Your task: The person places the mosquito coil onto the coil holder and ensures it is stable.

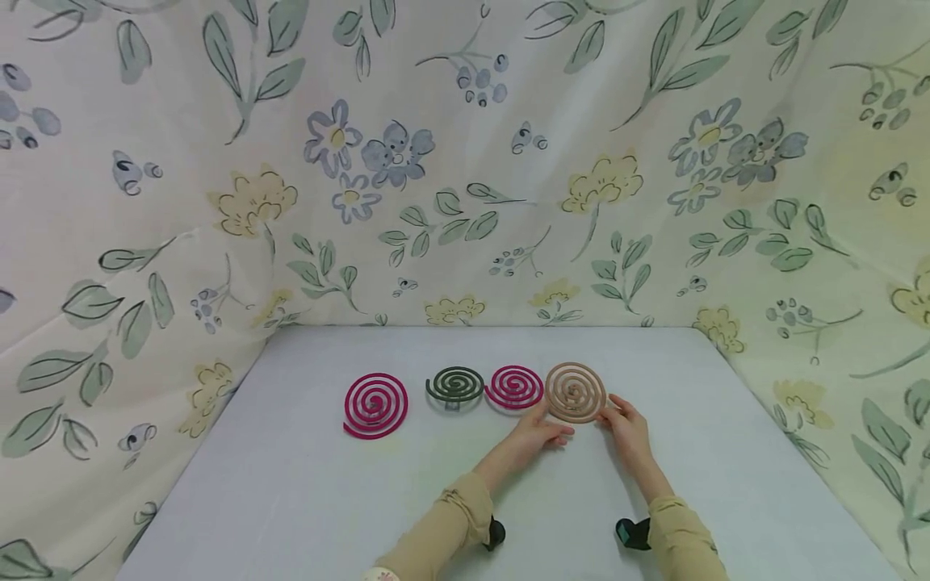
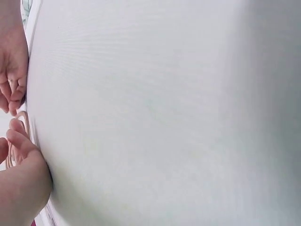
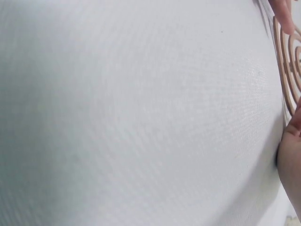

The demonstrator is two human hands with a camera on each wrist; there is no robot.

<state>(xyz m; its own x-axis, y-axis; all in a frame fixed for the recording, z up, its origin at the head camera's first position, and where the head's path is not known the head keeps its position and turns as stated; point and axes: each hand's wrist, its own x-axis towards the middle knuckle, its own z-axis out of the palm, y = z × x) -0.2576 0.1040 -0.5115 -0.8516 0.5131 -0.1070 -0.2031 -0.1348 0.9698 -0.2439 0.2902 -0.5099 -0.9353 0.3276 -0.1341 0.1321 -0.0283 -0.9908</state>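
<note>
A tan mosquito coil (image 1: 575,393) is held between both hands near the back of the table, its spiral face turned toward the head camera. My left hand (image 1: 534,436) grips its lower left edge, the other fingers stretched out below the rim. At the lower right edge, my right hand (image 1: 628,428) pinches the rim between thumb and fingers. Part of the tan coil (image 3: 288,70) also shows at the edge of the right wrist view. Just left of it stands a pink coil (image 1: 513,388), close against a dark green coil (image 1: 454,385).
Another pink coil (image 1: 375,406) is farther left, apart from the row. A small clear stand (image 1: 453,406) shows beneath the green coil. The white table (image 1: 305,500) ends at a floral cloth (image 1: 465,242) hanging behind and along both sides.
</note>
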